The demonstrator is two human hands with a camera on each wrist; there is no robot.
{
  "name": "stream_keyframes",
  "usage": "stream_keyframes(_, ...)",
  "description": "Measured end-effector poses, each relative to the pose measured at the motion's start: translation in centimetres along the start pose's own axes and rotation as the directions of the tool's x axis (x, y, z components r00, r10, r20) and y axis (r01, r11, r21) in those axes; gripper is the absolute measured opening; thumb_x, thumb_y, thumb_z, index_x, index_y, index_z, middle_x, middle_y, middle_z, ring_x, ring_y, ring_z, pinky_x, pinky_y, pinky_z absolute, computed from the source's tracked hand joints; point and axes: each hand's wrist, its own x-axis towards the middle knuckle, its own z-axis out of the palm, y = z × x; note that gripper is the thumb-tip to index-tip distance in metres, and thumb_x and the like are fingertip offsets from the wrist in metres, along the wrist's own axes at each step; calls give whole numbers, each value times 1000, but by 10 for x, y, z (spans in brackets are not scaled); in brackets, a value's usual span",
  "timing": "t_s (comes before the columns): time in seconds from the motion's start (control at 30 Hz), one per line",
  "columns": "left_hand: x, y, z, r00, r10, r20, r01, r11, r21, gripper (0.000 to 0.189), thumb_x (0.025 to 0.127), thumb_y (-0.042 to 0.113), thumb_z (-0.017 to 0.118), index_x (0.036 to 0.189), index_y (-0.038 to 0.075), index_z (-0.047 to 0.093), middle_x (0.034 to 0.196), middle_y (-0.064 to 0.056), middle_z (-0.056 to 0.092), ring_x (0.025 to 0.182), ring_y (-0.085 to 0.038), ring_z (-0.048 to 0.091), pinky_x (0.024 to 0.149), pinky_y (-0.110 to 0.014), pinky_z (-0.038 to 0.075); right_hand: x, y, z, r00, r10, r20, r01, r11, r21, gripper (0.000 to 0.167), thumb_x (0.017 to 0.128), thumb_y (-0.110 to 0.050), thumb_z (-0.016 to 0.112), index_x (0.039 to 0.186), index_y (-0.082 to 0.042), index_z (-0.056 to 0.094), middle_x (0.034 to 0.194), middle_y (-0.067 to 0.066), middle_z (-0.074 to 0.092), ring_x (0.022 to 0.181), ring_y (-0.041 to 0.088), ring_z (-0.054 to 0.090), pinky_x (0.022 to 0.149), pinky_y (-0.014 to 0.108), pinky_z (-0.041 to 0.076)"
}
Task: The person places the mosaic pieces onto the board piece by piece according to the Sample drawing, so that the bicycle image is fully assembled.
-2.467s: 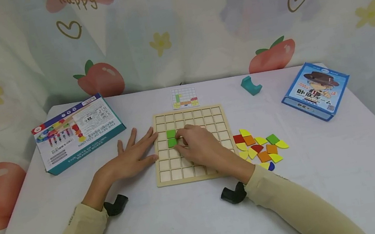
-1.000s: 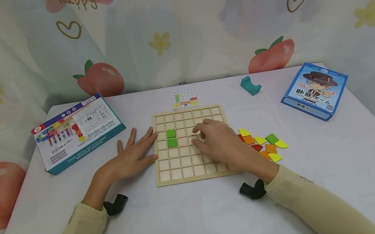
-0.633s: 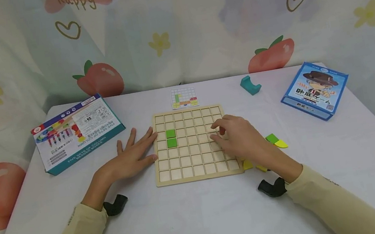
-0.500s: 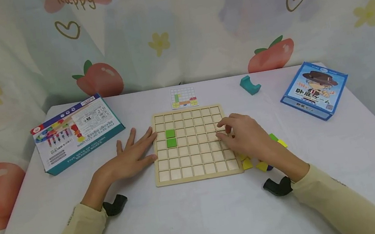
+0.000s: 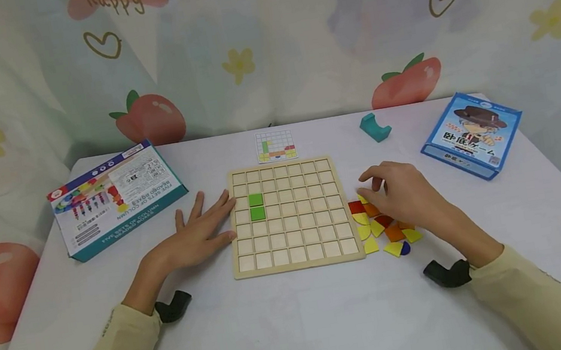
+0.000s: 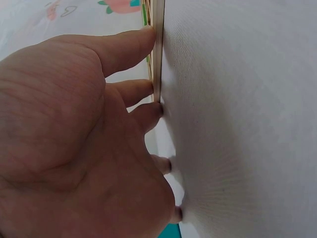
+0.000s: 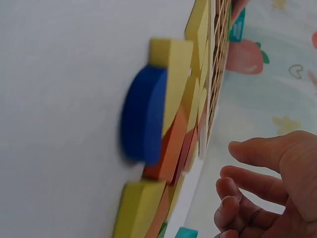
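On the white desk (image 5: 293, 330), a gridded board (image 5: 292, 223) is set well inside the side edges, with room toward the blue box (image 5: 473, 137). The board's left edge is touched by the left hand (image 5: 189, 237), fingers spread, nothing gripped. Nothing is held by the right hand (image 5: 407, 195), loosely bent, thumb and forefinger parted, above loose tiles (image 5: 394, 234) beside the board; two green tiles (image 5: 257, 213) are set in it.
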Motion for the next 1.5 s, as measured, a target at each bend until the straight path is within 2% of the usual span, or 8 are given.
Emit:
stream_keyframes(0.37,0,-1,1,1000,-1,2,1,1000,4,73,110,40,54,171,20,20,182,-5,4,164,-44,-23,117,-83,-18,-13,27,-8,999,-4,45,5,1000,-12,36,99,-27,75,127,-5,73,95,11,69,82,23,55,60,27,47)
stream_keyframes(0.73,-1,1,-1,1000,-2,-2,2,1000,18,74,109,40,56,171,20,20,181,-6,5,164,-46,-22,117,-84,-19,-23,44,-13,985,-125,122,129,991,-27,32,94,-19,79,124,-8,76,93,2,68,82,17,54,64,21,47)
stream_keyframes(1.1,-1,2,-1,1000,-1,-1,1,1000,11,73,109,39,55,171,20,20,181,-6,5,164,-46,-21,117,-84,-18,-24,49,-12,975,-149,166,154,988,-19,33,93,-19,80,125,-13,76,102,4,69,94,18,59,73,22,54)
stream_keyframes(1.27,-1,1,-1,1000,0,-1,0,1000,5,73,109,40,55,171,21,20,182,-6,5,164,-45,-22,117,-83,-18,-24,49,-11,975,-149,168,156,987,-32,32,93,-18,80,124,-14,76,104,4,68,95,19,60,74,22,55)
stream_keyframes(1.5,-1,0,0,1000,-5,5,5,1000,0,74,110,41,54,171,22,19,182,-4,3,164,-43,-23,119,-82,-18,-22,47,-9,975,-132,178,143,989,-48,33,92,-17,80,124,-12,76,105,6,68,98,21,62,79,31,60)
